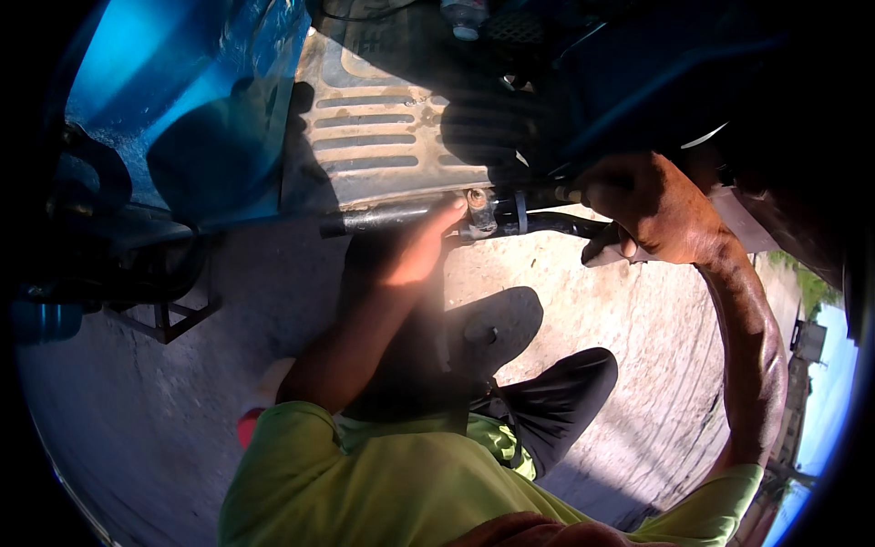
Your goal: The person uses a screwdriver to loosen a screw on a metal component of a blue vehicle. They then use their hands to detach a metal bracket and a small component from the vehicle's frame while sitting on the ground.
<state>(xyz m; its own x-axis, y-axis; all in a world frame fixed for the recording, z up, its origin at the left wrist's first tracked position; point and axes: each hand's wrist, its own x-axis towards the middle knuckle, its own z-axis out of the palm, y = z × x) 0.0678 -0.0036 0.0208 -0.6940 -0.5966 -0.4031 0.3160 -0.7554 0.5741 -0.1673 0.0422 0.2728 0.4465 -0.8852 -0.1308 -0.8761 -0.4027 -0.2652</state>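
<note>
Much floor (656,365) below the plate's edge (383,189); left hand (424,248) touches shiny black pipe (369,218), right hand (654,210) near (can't tell either grip)

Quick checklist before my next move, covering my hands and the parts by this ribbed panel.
1. Left hand at the black bar: ok, a fingertip is beside the rusty bolt.
2. Bolt tightness: cannot tell from this view.
3. Right hand grip: cannot tell, shadow hides what the fingers meet.
4. Light on the ribbed panel: not ok, its right side is in deep shadow.
5. Bottle away from both hands: ok, it is at the top of the view.
</note>
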